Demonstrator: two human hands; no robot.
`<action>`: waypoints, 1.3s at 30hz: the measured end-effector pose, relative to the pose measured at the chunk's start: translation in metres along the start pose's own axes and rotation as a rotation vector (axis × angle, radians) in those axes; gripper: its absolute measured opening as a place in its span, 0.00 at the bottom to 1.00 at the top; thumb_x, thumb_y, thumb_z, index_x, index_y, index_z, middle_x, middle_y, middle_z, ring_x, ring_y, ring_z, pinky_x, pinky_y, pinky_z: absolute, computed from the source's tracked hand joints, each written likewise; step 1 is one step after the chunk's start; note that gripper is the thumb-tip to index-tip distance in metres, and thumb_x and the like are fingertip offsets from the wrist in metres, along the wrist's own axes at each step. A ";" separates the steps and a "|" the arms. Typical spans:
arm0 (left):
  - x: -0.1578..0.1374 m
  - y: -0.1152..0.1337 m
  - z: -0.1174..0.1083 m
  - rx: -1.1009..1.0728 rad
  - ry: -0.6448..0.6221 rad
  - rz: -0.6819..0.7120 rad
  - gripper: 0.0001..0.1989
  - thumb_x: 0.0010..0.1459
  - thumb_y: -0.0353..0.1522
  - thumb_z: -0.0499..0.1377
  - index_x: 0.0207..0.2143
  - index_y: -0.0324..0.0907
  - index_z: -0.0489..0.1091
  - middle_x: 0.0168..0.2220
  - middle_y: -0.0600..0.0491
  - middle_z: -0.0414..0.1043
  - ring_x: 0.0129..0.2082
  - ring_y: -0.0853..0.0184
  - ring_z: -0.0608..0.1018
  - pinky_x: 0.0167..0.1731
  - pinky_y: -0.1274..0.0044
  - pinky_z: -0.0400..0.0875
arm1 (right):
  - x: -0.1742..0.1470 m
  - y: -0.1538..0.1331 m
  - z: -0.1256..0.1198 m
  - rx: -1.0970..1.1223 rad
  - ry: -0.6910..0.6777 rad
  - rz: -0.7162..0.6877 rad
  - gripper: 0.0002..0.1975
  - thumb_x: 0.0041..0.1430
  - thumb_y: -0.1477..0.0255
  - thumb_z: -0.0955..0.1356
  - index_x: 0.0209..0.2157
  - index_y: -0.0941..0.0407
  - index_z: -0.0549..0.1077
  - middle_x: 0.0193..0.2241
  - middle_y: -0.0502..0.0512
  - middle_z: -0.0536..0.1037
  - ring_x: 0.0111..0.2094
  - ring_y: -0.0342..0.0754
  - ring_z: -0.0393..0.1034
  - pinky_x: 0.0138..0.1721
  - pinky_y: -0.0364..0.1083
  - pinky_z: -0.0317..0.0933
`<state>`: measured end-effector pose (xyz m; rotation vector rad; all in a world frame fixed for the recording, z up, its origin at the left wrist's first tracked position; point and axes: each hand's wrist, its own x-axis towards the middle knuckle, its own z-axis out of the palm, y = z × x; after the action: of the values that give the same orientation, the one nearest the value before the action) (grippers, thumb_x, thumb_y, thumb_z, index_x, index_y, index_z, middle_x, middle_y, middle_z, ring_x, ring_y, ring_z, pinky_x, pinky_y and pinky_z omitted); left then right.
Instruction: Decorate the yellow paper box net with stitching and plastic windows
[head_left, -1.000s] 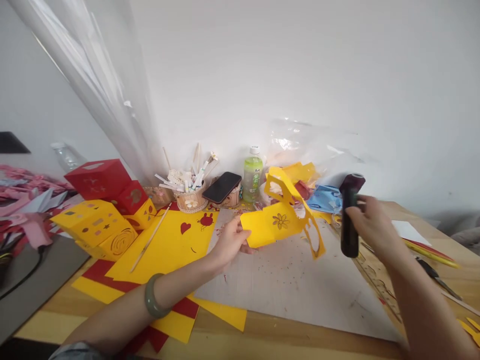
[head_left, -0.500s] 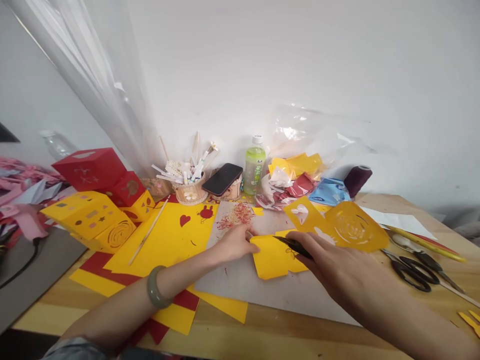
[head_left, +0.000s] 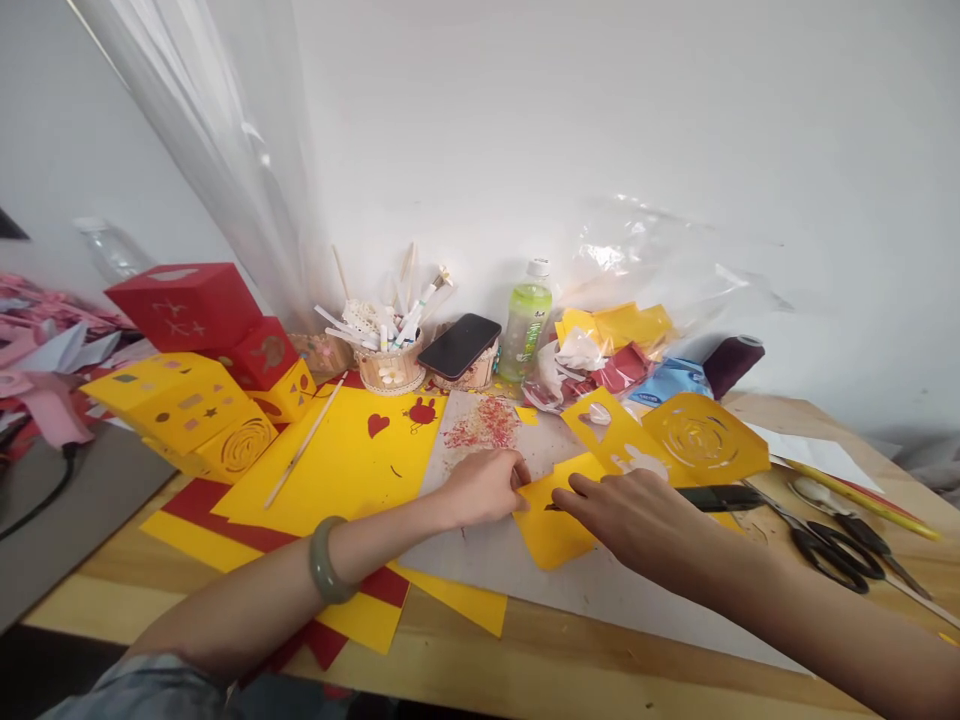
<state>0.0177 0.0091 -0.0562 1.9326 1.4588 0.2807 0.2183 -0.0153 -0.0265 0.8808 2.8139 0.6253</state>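
A folded yellow paper piece (head_left: pixel 559 540) is tilted up over the grey mat between my hands. My left hand (head_left: pixel 487 487) pinches its left edge between thumb and fingers. My right hand (head_left: pixel 637 515) bends over the same piece, fingertips against its face. A small dark mark shows beside those fingertips; whatever they pinch is hidden. Just right of my right hand, a black tool (head_left: pixel 724 497) pokes out, with its left end covered by the hand. Yellow cut-out sheets (head_left: pixel 701 440) with a spiral pattern lie behind.
Black-handled scissors (head_left: pixel 832 555) lie on the right. Yellow and red boxes (head_left: pixel 184 310) are stacked at left beside yellow sheets (head_left: pixel 330 470). Along the wall stand a pen basket (head_left: pixel 391 367), a phone (head_left: pixel 460 346) and a green drink bottle (head_left: pixel 527 325). Shavings (head_left: pixel 480 425) cover part of the mat.
My right hand no longer shows the black tool at its fingertips; its fingers are now on the yellow paper, and a black tool shows to its right. The view has shifted slightly.
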 end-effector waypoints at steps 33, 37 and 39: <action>-0.003 0.000 -0.004 0.161 -0.068 0.085 0.10 0.43 0.35 0.58 0.30 0.44 0.73 0.32 0.51 0.76 0.31 0.62 0.75 0.26 0.76 0.63 | 0.062 -0.013 -0.048 0.053 -0.652 -0.112 0.12 0.52 0.86 0.62 0.33 0.60 0.73 0.26 0.58 0.77 0.27 0.50 0.72 0.20 0.45 0.40; -0.006 -0.002 0.000 0.168 -0.050 0.106 0.07 0.44 0.34 0.57 0.27 0.43 0.72 0.30 0.50 0.75 0.30 0.62 0.75 0.26 0.75 0.62 | 0.063 -0.016 -0.047 0.116 -0.735 -0.007 0.13 0.50 0.86 0.62 0.35 0.60 0.74 0.29 0.60 0.78 0.28 0.51 0.73 0.20 0.43 0.44; -0.008 -0.002 0.003 0.174 -0.043 0.123 0.06 0.44 0.34 0.57 0.25 0.42 0.71 0.27 0.51 0.74 0.28 0.62 0.74 0.25 0.75 0.62 | 0.066 -0.017 -0.047 0.146 -0.778 0.046 0.13 0.50 0.85 0.62 0.35 0.60 0.74 0.30 0.60 0.78 0.29 0.51 0.73 0.20 0.43 0.46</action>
<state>0.0149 0.0012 -0.0584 2.1588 1.3779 0.1710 0.1440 -0.0067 0.0090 0.9488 2.1480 0.0399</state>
